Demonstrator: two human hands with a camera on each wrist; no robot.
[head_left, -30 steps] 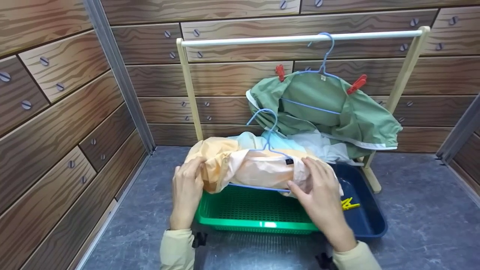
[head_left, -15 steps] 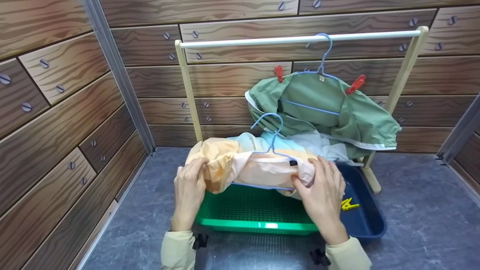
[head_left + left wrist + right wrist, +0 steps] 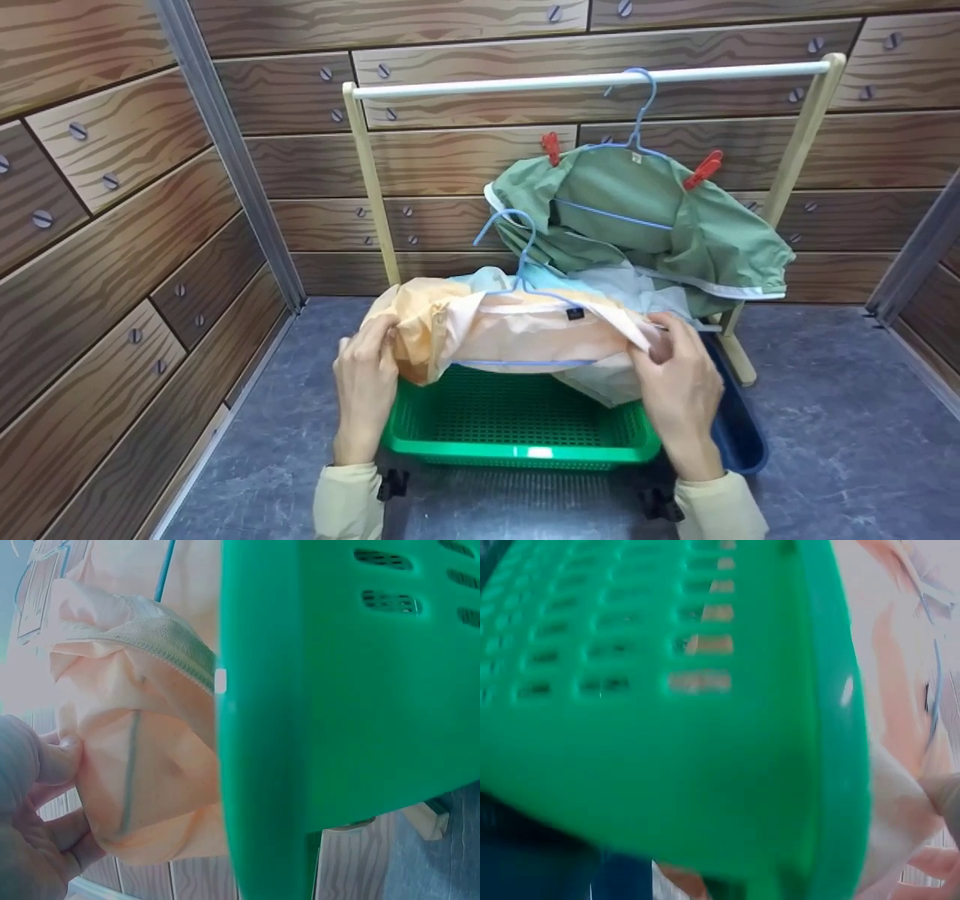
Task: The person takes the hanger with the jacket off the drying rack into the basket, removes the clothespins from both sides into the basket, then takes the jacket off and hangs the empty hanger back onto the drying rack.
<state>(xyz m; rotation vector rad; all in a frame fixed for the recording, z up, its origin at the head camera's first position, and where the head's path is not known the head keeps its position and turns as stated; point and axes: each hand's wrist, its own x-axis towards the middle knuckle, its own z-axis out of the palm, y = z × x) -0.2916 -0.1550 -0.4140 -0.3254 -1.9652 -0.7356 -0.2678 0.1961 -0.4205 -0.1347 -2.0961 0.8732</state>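
Note:
A peach jacket (image 3: 525, 337) with a zipper (image 3: 161, 649) lies spread over the back of a green basket (image 3: 525, 451). A blue hanger (image 3: 532, 240) sits inside it, its hook standing up above the collar and its lower bar showing across the opening. My left hand (image 3: 365, 390) pinches the jacket's left side between thumb and fingers. At the other side, my right hand (image 3: 684, 397) pinches the pale front edge and holds it out from the hanger. In the right wrist view the basket wall covers much of the jacket.
Behind stands a rack (image 3: 465, 88) with a green jacket (image 3: 615, 180) on a blue hanger, two red clothespins (image 3: 703, 170) on its shoulders. Pale blue and white cloth (image 3: 555, 281) lies behind the peach jacket. A navy tray (image 3: 742, 435) is right of the basket.
My right hand has moved right, drawing the jacket's edge outward and widening the opening. The hanger hook has shifted left. The yellow clothespin in the navy tray is now hidden behind my right hand.

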